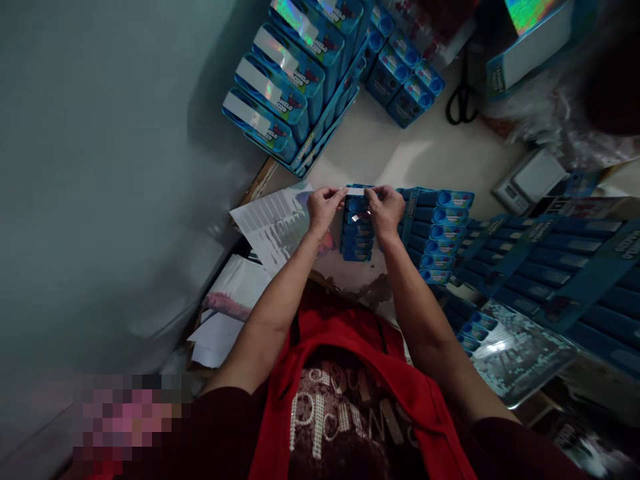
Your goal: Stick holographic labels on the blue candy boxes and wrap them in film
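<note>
White strip (355, 191), short, held level over the far end of a row of blue boxes (357, 245) at the table's near edge. Left hand (325, 208) pinches the strip's left end, thumb and fingers closed. Right hand (387, 212) pinches the right end the same way. Hands are apart from each other, strip spanning the gap; whether it touches the box below, cannot tell. Boxes in the row lie side by side, running from far to near; a small shiny patch shows on one beside the right hand.

Just right of the row: another group of blue boxes, their ends with round marks (447, 233) facing right. Left of the left hand: sheet of silvery labels (270, 223), partly over the table edge. Near left, lower: loose white papers (217, 340).

Far left: blue carton (326, 139) packed with upright boxes, white strips and rainbow-shiny patches on their tops. Right of it, a cluster of small blue boxes (403, 80). Farther right: black scissors (464, 93) on the pale table (345, 163), crumpled clear plastic (550, 123), small scale (533, 177). Right side: larger blue cartons (555, 267) of boxes. Near: person's red apron (330, 337) over a dark top. Left: plain wall (100, 167).
</note>
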A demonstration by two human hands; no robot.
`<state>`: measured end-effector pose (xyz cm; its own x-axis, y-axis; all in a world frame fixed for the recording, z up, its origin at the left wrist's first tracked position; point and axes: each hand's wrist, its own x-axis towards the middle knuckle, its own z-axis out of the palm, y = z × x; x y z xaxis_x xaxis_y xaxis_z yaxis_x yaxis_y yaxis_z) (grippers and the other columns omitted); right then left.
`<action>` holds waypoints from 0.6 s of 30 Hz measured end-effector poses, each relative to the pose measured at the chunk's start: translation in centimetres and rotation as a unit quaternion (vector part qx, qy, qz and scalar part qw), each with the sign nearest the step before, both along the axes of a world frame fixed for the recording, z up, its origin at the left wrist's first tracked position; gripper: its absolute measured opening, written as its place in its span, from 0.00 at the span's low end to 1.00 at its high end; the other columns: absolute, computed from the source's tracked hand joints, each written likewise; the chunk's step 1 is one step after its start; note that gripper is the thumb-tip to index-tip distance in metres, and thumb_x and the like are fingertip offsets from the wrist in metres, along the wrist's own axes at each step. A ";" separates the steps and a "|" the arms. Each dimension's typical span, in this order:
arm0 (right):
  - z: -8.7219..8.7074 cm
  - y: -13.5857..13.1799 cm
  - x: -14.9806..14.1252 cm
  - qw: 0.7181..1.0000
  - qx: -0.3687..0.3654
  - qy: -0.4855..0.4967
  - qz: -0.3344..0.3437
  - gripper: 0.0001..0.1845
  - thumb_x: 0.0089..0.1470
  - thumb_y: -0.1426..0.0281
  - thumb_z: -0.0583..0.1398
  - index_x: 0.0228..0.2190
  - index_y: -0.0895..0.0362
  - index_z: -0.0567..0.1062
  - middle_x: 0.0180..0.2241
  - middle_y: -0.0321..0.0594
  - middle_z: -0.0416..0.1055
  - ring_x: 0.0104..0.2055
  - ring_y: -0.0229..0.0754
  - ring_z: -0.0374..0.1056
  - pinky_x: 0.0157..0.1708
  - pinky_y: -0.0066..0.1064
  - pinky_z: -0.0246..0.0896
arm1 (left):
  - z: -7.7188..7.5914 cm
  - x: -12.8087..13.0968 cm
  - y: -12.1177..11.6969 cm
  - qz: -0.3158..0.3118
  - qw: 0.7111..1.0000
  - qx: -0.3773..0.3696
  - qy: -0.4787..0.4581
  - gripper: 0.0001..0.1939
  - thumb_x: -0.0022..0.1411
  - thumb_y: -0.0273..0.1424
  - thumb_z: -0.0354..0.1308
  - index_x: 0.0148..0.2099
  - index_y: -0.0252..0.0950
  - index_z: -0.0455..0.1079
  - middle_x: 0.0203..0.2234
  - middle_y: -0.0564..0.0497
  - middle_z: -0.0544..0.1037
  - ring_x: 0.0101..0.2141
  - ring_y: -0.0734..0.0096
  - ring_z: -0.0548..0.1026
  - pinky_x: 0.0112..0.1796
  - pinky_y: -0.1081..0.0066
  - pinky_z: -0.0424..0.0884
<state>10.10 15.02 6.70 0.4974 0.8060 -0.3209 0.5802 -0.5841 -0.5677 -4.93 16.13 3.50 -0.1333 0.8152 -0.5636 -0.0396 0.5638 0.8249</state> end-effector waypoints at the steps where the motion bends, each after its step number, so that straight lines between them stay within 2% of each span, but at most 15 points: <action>1: -0.1 0.0 0.0 1.000 0.002 0.004 -0.001 0.14 0.61 0.58 0.65 0.37 0.56 0.85 0.29 0.38 0.76 0.35 0.47 0.71 0.44 0.38 0.64 | -0.1 0.0 0.0 0.002 1.000 -0.001 -0.002 0.10 0.63 0.37 0.74 0.34 0.36 0.80 0.25 0.54 0.81 0.27 0.75 0.79 0.29 0.77 0.74; 7: -0.7 0.0 0.3 0.999 0.026 0.027 -0.016 0.11 0.60 0.60 0.68 0.33 0.55 0.83 0.26 0.37 0.74 0.35 0.48 0.72 0.44 0.37 0.65 | -0.6 0.2 0.0 0.025 0.999 -0.013 -0.031 0.12 0.59 0.38 0.76 0.33 0.36 0.80 0.24 0.54 0.80 0.26 0.75 0.77 0.29 0.77 0.72; 10: -1.4 0.3 0.8 0.999 0.026 0.026 -0.023 0.11 0.56 0.59 0.71 0.32 0.54 0.80 0.28 0.38 0.75 0.39 0.51 0.73 0.45 0.39 0.67 | -1.1 0.4 0.1 0.034 0.996 -0.055 -0.064 0.12 0.59 0.37 0.76 0.32 0.36 0.79 0.24 0.54 0.80 0.27 0.74 0.76 0.30 0.76 0.72; 14: -2.8 0.7 2.0 0.995 0.013 0.036 -0.095 0.25 0.42 0.58 0.78 0.34 0.54 0.73 0.32 0.39 0.74 0.42 0.52 0.74 0.42 0.39 0.69 | -2.2 0.5 0.6 0.027 0.969 -0.184 -0.164 0.10 0.57 0.35 0.74 0.32 0.37 0.79 0.28 0.51 0.83 0.31 0.69 0.80 0.36 0.71 0.76; 16: -3.5 0.9 2.4 0.985 0.003 0.104 -0.137 0.30 0.38 0.56 0.78 0.35 0.52 0.70 0.31 0.36 0.73 0.38 0.50 0.75 0.36 0.36 0.69 | -2.8 0.3 1.0 0.026 0.953 -0.222 -0.204 0.08 0.55 0.34 0.74 0.33 0.36 0.80 0.30 0.49 0.84 0.34 0.66 0.81 0.40 0.68 0.77; 18: -3.9 1.0 2.6 0.971 0.006 0.180 -0.156 0.32 0.36 0.53 0.78 0.34 0.51 0.67 0.29 0.32 0.71 0.32 0.46 0.74 0.30 0.33 0.66 | -3.4 0.3 1.4 0.022 0.948 -0.228 -0.222 0.08 0.54 0.34 0.74 0.34 0.36 0.81 0.30 0.49 0.84 0.35 0.65 0.82 0.42 0.66 0.77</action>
<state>12.65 16.05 2.75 0.5752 0.6393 -0.5103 0.1399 -0.6915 -0.7087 -4.60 17.54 0.13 0.1718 0.4729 -0.8642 -0.3572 0.8474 0.3927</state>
